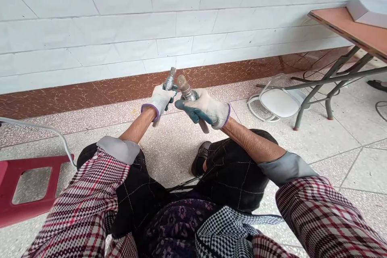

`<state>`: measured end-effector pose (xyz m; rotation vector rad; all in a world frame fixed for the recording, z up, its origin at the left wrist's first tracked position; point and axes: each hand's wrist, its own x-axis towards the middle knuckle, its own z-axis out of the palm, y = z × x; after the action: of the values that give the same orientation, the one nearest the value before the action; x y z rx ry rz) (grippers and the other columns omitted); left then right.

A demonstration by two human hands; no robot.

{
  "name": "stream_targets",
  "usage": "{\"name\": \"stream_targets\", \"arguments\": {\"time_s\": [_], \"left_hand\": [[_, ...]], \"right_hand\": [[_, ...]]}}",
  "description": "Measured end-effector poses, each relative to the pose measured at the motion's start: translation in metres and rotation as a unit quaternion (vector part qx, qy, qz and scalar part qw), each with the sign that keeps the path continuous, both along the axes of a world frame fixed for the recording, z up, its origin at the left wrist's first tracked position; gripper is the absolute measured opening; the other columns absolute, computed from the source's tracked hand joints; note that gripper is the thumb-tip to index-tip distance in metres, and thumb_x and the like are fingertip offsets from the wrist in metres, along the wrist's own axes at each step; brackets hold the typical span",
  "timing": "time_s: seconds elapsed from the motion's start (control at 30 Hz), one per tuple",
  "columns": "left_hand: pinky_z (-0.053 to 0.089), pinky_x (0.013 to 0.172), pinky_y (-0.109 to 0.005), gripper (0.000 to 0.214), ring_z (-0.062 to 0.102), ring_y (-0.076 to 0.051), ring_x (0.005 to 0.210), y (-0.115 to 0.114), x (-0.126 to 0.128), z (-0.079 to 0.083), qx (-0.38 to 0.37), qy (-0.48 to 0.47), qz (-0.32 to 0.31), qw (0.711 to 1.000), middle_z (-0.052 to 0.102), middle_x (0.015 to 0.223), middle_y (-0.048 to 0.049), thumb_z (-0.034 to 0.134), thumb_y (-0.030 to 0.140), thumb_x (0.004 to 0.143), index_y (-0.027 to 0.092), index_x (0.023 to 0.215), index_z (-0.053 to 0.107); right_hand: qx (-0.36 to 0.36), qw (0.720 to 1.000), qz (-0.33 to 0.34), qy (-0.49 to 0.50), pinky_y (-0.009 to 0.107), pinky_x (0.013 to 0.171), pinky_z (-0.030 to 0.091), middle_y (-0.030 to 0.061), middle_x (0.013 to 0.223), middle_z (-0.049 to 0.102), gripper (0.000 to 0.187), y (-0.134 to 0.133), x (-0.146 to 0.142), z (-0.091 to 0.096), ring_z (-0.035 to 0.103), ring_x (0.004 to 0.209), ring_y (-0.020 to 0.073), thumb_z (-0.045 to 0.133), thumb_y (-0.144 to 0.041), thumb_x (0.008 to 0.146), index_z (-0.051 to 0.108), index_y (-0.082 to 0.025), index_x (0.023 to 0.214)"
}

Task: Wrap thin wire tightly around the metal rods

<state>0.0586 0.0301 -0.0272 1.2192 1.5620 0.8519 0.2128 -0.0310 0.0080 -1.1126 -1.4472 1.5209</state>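
Note:
Both my hands wear white knitted gloves with grey-green coated palms and purple cuffs. My left hand (161, 98) is closed around a short stick wound with silvery wire (170, 79); its bare tip points up and its lower end shows below the glove. A thicker brown stick with silvery winding (185, 87) is gripped in my right hand (208, 108), tilted up and to the left, with its tail end sticking out under the glove. The two sticks are close together but look apart. My fingers hide the middle of each one.
A red plastic stool (33, 169) stands at the left, beside a grey cable or tube (45, 125). To the right are a white folding stool (276, 102) and a brown-topped folding table (335, 18) carrying a white box (369, 12). A tiled wall (121, 28) rises in front.

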Motion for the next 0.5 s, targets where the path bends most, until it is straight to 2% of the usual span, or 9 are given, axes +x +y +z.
{"name": "stream_targets", "arguments": {"time_s": [0.07, 0.17, 0.23, 0.37, 0.43, 0.5], "left_hand": [[0.029, 0.043, -0.027, 0.008, 0.037, -0.01, 0.043, 0.003, -0.001, -0.006, 0.005, 0.056, -0.03, 0.998, 0.048, 0.055, 0.0048, 0.067, 0.012, 0.092, 0.018, 0.095, 0.071], [0.031, 0.046, -0.025, 0.006, 0.041, -0.01, 0.046, 0.006, -0.002, -0.014, 0.009, 0.115, -0.055, 0.992, 0.051, 0.057, 0.0028, 0.069, 0.017, 0.093, 0.018, 0.087, 0.069], [0.033, 0.045, -0.025, 0.002, 0.041, -0.01, 0.045, 0.01, -0.004, -0.018, 0.003, 0.105, -0.037, 0.994, 0.052, 0.057, 0.0029, 0.069, 0.018, 0.093, 0.018, 0.093, 0.071], [0.035, 0.045, -0.024, 0.023, 0.039, -0.01, 0.043, 0.024, -0.014, -0.023, -0.021, 0.048, 0.011, 0.999, 0.053, 0.061, 0.0039, 0.063, 0.016, 0.092, 0.019, 0.113, 0.074], [0.042, 0.049, -0.025, 0.03, 0.046, -0.011, 0.047, 0.031, -0.024, -0.024, -0.02, 0.117, -0.012, 0.993, 0.06, 0.069, 0.0012, 0.058, 0.019, 0.097, 0.02, 0.123, 0.072], [0.053, 0.062, -0.029, 0.033, 0.062, -0.015, 0.062, 0.034, -0.033, -0.024, -0.017, 0.224, -0.046, 0.973, 0.07, 0.084, -0.0057, 0.055, 0.021, 0.101, 0.019, 0.129, 0.071]], "right_hand": [[-0.01, 1.0, -0.01, 0.013, 0.021, 0.029, 0.032, -0.0055, 0.049, 0.048, 0.037, 0.002, 0.0, 0.001, 0.04, 0.038, 0.0075, 0.089, -0.038, 0.079, 0.057, -0.021, 0.07], [-0.03, 0.996, -0.041, 0.069, 0.022, 0.03, 0.032, -0.0072, 0.048, 0.044, 0.044, 0.009, 0.003, 0.002, 0.035, 0.037, 0.0065, 0.089, -0.042, 0.079, 0.051, -0.023, 0.07], [-0.044, 0.994, -0.035, 0.092, 0.022, 0.03, 0.032, -0.0076, 0.047, 0.042, 0.049, 0.011, 0.004, 0.003, 0.032, 0.036, 0.0058, 0.09, -0.044, 0.078, 0.046, -0.025, 0.067], [-0.065, 0.992, -0.004, 0.11, 0.022, 0.029, 0.031, -0.0087, 0.046, 0.04, 0.055, 0.01, 0.003, 0.005, 0.029, 0.035, 0.0053, 0.092, -0.048, 0.073, 0.042, -0.026, 0.065], [-0.059, 0.99, 0.001, 0.125, 0.021, 0.029, 0.031, -0.0092, 0.046, 0.039, 0.055, 0.009, 0.005, 0.008, 0.028, 0.036, 0.0053, 0.093, -0.047, 0.073, 0.042, -0.026, 0.066], [-0.049, 0.989, 0.002, 0.139, 0.021, 0.03, 0.032, -0.0095, 0.047, 0.039, 0.052, 0.008, 0.008, 0.013, 0.029, 0.037, 0.0057, 0.092, -0.045, 0.075, 0.044, -0.026, 0.068]]}}
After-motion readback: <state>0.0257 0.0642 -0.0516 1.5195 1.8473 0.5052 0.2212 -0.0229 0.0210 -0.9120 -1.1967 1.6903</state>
